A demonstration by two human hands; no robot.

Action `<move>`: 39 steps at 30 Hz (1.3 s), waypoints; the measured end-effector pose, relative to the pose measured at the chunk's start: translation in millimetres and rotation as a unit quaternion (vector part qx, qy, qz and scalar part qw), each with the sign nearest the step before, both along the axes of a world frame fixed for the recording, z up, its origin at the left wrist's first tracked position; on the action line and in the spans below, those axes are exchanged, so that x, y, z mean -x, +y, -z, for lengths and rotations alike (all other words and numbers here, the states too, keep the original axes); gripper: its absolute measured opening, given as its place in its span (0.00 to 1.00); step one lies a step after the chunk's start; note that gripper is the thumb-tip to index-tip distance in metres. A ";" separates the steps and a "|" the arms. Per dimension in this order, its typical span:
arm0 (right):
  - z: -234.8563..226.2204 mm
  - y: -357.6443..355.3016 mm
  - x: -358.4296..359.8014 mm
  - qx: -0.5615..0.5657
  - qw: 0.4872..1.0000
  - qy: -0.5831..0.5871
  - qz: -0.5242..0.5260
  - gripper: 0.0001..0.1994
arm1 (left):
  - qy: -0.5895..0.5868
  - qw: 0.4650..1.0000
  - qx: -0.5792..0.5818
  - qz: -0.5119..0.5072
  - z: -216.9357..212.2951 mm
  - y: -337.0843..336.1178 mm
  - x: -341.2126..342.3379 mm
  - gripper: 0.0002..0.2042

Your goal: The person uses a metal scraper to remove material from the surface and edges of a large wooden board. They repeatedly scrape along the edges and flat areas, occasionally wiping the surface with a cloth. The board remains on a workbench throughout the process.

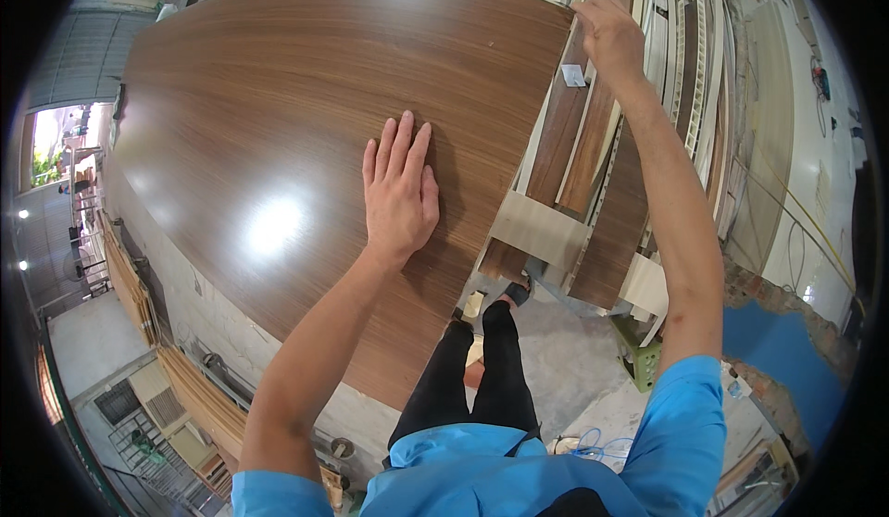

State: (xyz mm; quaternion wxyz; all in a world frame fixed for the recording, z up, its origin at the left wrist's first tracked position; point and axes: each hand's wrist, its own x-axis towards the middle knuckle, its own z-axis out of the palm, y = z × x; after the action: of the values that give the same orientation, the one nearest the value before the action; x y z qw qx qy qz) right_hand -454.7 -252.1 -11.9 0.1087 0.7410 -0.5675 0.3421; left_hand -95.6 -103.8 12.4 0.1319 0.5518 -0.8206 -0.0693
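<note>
A large, glossy, dark brown wood-grain panel (278, 119) fills most of the view and stands tilted in front of me. My left hand (400, 188) lies flat on its face, fingers together and pointing up, near its right edge. My right hand (609, 37) is raised higher, fingers curled over the panel's top right corner, next to a stack of leaning boards. A small white tag (574, 75) sits just below that hand.
Brown and white boards and strips (607, 193) lean against the wall at right. A green crate (641, 355) stands on the concrete floor by my feet. A blue sheet (778, 350) lies at far right. More stacked boards (199, 397) run along the lower left.
</note>
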 end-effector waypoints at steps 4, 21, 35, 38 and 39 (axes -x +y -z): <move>-2.2 -2.2 0.3 -0.081 0.994 0.013 -0.078 0.13 | 0.000 1.000 -0.015 -0.008 -0.7 0.2 0.0 0.28; 3.9 -9.1 15.6 -0.007 0.999 -0.031 -0.021 0.07 | 0.004 1.000 0.001 -0.003 -0.3 -0.3 -0.6 0.27; 2.4 -8.9 12.0 -0.013 0.996 0.022 -0.086 0.07 | 0.002 1.000 -0.007 -0.012 0.5 0.3 -1.3 0.27; -1.7 1.3 4.8 0.012 0.999 0.014 -0.037 0.08 | 0.005 1.000 -0.007 -0.007 0.2 0.2 -1.2 0.27; -5.6 4.6 0.7 0.013 0.999 0.010 -0.028 0.08 | 0.004 1.000 -0.005 -0.005 -0.5 -0.1 -0.7 0.27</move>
State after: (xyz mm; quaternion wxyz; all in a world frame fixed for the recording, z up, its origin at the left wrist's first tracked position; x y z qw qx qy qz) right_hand -455.4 -247.4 -6.2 0.1143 0.7585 -0.5408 0.3452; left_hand -94.8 -103.9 12.8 0.1328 0.5563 -0.8169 -0.0746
